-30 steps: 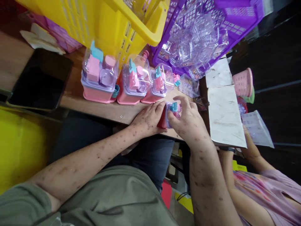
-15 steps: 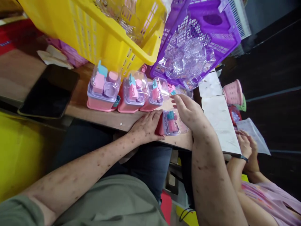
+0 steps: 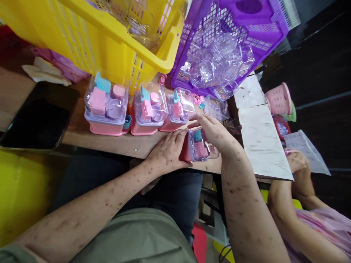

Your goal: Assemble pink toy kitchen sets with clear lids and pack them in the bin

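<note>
A small toy box (image 3: 199, 149) lies on its side near the table's front edge, its pink base toward the left and its clear lid toward the right. Pink and teal pieces show through the lid. My left hand (image 3: 170, 151) is closed around the base from the left. Over the lid end, my right hand (image 3: 215, 133) curls its fingers along the far side; its thumb is hidden. Three similar boxes stand upright to the left: a large-looking one (image 3: 106, 106), a middle one (image 3: 149, 109) and one (image 3: 178, 109) close to my fingers.
Behind the boxes are a yellow basket (image 3: 131, 40) and a purple basket (image 3: 203, 16) holding clear plastic parts. A black tablet or phone (image 3: 38, 115) lies left. Small pink pieces (image 3: 197, 99) and white sheets (image 3: 263, 135) lie right, near another person's hands (image 3: 298, 160).
My right hand has come down and left onto the lid, its fingers now around the far side. My left hand stays on the base. The view has shifted slightly.
</note>
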`<state>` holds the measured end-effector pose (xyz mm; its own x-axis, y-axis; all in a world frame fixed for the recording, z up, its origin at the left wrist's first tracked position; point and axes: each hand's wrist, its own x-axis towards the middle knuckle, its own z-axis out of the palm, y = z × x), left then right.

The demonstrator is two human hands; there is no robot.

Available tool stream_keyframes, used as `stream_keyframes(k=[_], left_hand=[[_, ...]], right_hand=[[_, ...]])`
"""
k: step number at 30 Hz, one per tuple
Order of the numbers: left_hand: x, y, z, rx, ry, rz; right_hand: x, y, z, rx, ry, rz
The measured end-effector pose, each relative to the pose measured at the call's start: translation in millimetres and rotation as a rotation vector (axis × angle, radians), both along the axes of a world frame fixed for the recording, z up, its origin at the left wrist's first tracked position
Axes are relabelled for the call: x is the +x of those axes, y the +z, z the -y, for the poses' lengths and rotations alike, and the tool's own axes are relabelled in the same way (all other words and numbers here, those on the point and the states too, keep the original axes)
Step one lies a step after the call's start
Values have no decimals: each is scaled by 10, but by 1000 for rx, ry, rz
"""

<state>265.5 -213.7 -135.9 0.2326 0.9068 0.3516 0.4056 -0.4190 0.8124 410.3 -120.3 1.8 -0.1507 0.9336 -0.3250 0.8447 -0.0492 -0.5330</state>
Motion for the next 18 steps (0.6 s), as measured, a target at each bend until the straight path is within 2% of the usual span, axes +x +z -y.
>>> stream_keyframes(k=[5, 10, 15, 18], left_hand=[[-41, 49, -22, -34, -14, 64], [-61, 74, -43, -84, -31, 113], [-25, 128, -8, -120, 2, 87], [-24, 161, 23, -114, -3, 43]], right_hand=[[28, 2, -77, 23, 73, 123], [-7, -38, -87, 96, 65, 201], [-77, -48, -31, 191, 52, 151], [-29, -18, 24, 218, -18, 22]])
